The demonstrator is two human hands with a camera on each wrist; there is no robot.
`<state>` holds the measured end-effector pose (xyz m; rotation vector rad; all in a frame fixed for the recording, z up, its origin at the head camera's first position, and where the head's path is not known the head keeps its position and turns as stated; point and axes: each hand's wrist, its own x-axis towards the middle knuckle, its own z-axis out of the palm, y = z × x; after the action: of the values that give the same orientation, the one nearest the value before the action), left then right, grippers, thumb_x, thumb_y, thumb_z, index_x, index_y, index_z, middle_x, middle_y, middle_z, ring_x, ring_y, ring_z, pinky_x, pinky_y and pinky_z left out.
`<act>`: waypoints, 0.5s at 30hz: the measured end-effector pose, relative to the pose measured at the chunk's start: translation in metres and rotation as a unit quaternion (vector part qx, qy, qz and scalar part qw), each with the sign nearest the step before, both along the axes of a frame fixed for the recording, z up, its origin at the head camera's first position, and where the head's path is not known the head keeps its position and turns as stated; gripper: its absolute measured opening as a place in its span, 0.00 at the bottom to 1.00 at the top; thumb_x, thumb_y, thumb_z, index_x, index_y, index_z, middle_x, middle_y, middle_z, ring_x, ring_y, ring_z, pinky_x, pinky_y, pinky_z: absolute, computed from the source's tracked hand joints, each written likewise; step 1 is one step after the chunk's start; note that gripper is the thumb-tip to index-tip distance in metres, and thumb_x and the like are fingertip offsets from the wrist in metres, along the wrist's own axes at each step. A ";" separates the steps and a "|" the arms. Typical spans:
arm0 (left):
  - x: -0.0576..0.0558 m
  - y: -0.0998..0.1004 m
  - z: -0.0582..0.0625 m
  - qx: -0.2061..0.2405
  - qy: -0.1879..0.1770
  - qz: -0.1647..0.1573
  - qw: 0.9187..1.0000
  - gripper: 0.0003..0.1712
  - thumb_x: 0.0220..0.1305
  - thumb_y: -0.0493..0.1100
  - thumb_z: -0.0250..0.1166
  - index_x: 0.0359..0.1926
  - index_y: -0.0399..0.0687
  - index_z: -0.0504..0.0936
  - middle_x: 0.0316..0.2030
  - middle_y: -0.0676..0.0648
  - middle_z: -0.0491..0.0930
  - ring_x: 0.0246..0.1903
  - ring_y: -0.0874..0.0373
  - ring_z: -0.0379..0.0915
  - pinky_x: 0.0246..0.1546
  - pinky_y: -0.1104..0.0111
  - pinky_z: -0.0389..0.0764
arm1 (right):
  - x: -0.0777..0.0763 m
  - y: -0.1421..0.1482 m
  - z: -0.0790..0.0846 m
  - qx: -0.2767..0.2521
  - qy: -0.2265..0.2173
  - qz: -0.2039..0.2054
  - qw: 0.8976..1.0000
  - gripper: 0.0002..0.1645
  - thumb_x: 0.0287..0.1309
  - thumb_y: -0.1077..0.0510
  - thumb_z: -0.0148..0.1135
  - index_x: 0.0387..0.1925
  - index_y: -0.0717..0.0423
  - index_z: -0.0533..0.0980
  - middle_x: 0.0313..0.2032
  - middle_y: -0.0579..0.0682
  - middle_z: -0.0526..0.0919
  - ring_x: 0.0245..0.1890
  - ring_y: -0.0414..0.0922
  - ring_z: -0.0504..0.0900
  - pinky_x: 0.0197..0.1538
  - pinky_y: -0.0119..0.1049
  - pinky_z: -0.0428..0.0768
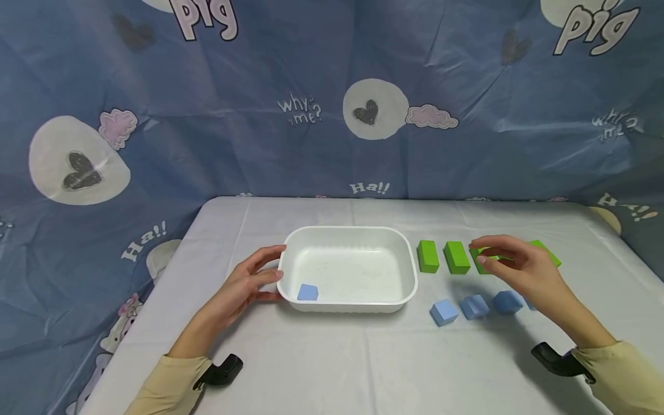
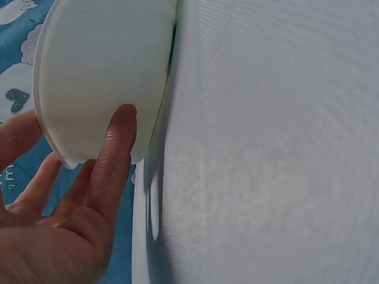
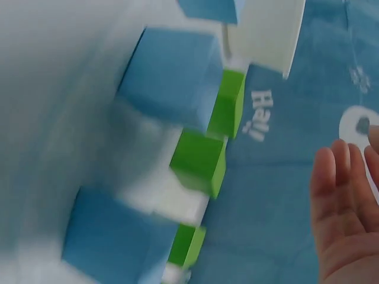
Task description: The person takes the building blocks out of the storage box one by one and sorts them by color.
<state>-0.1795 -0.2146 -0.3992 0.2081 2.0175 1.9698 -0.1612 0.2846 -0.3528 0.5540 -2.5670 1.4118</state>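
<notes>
My left hand (image 1: 244, 282) rests its fingers against the left end of a white plastic tray (image 1: 347, 306). In the left wrist view, one extended finger (image 2: 122, 127) lies on the tray's outer wall. A single blue block (image 1: 308, 292) sits inside the tray, at its near left corner. Over the right-hand blocks hovers my right hand (image 1: 529, 271), thumb and fingers apart and holding nothing. It partly covers a green block (image 1: 482, 266) in the head view. The right wrist view shows the empty fingers (image 3: 324, 177) apart from the green blocks (image 3: 198, 160) and blue blocks (image 3: 172, 74).
Several green blocks (image 1: 457, 257) form a row right of the tray. Nearer me lies a row of blue blocks (image 1: 444, 312), one partly behind my right wrist. A white cloth (image 1: 332, 363) covers the table, and a blue printed curtain (image 1: 311, 155) hangs behind it.
</notes>
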 end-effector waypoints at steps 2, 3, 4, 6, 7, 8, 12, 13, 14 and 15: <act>0.000 0.001 0.000 0.001 -0.001 0.001 1.000 0.33 0.67 0.40 0.64 0.71 0.52 0.65 0.70 0.45 0.59 0.55 0.43 0.73 0.45 0.51 0.82 | -0.003 -0.008 0.000 -0.007 0.000 0.010 1.000 0.18 0.63 0.65 0.64 0.54 0.55 0.79 0.49 0.48 0.83 0.41 0.46 0.84 0.43 0.28 0.81; 0.000 0.001 -0.001 0.002 -0.002 0.001 1.000 0.33 0.67 0.40 0.64 0.71 0.52 0.65 0.70 0.45 0.60 0.55 0.43 0.73 0.45 0.51 0.82 | -0.005 -0.012 0.000 -0.009 0.003 0.014 1.000 0.18 0.63 0.65 0.64 0.54 0.54 0.79 0.49 0.48 0.83 0.40 0.46 0.84 0.43 0.29 0.81; 0.000 0.001 -0.001 0.002 -0.002 0.002 1.000 0.33 0.67 0.40 0.64 0.71 0.52 0.65 0.70 0.45 0.60 0.55 0.43 0.73 0.45 0.51 0.82 | -0.007 -0.016 -0.001 -0.016 0.005 0.021 1.000 0.18 0.62 0.66 0.64 0.54 0.54 0.79 0.50 0.48 0.82 0.40 0.46 0.84 0.43 0.29 0.81; 0.000 0.001 0.000 0.001 -0.002 0.004 1.000 0.34 0.66 0.40 0.64 0.71 0.52 0.65 0.70 0.45 0.60 0.55 0.43 0.73 0.45 0.51 0.82 | -0.010 -0.024 -0.003 -0.029 0.014 0.036 0.999 0.19 0.62 0.68 0.64 0.54 0.55 0.78 0.50 0.49 0.82 0.41 0.47 0.83 0.43 0.30 0.81; 0.000 0.001 0.000 0.001 -0.003 0.004 1.000 0.34 0.66 0.40 0.64 0.71 0.52 0.65 0.70 0.45 0.60 0.55 0.43 0.73 0.44 0.51 0.82 | -0.011 -0.028 -0.004 -0.036 0.021 0.043 0.998 0.20 0.61 0.69 0.64 0.55 0.56 0.78 0.50 0.50 0.82 0.41 0.47 0.83 0.43 0.30 0.82; -0.001 0.001 0.000 0.000 -0.003 0.004 1.000 0.34 0.66 0.41 0.64 0.71 0.52 0.65 0.70 0.45 0.60 0.56 0.43 0.73 0.44 0.51 0.82 | -0.012 -0.032 -0.005 -0.046 0.027 0.050 0.997 0.21 0.60 0.71 0.63 0.55 0.58 0.78 0.50 0.51 0.82 0.41 0.47 0.83 0.42 0.31 0.82; -0.001 0.001 0.000 0.000 -0.004 0.003 1.000 0.34 0.66 0.41 0.64 0.71 0.52 0.65 0.70 0.45 0.59 0.56 0.43 0.73 0.45 0.51 0.82 | -0.015 -0.049 -0.006 -0.086 0.045 0.073 0.993 0.22 0.59 0.74 0.63 0.55 0.62 0.77 0.49 0.54 0.81 0.39 0.48 0.82 0.40 0.34 0.82; -0.001 0.001 0.000 -0.001 -0.005 0.003 1.000 0.34 0.66 0.41 0.64 0.71 0.52 0.65 0.70 0.45 0.59 0.56 0.43 0.73 0.45 0.51 0.82 | -0.015 -0.053 -0.006 -0.093 0.046 0.076 0.992 0.22 0.59 0.74 0.63 0.55 0.62 0.77 0.49 0.55 0.81 0.38 0.48 0.82 0.40 0.34 0.82; -0.001 0.001 0.000 -0.001 -0.005 0.004 1.000 0.34 0.66 0.41 0.64 0.71 0.52 0.65 0.70 0.45 0.59 0.56 0.43 0.73 0.45 0.51 0.82 | -0.016 -0.056 -0.006 -0.097 0.044 0.079 0.991 0.22 0.59 0.73 0.63 0.55 0.61 0.77 0.49 0.54 0.81 0.39 0.48 0.82 0.40 0.34 0.82; -0.001 0.001 -0.001 0.000 -0.006 0.003 1.000 0.34 0.66 0.41 0.64 0.71 0.52 0.65 0.70 0.45 0.59 0.56 0.43 0.73 0.45 0.51 0.82 | -0.017 -0.060 -0.005 -0.097 0.043 0.081 0.991 0.21 0.60 0.72 0.63 0.55 0.60 0.77 0.50 0.54 0.81 0.40 0.48 0.81 0.41 0.33 0.82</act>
<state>-0.1800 -0.2135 -0.3998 0.1901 2.0148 1.9696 -0.1779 0.2245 -0.3580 0.7872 -2.3304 1.6286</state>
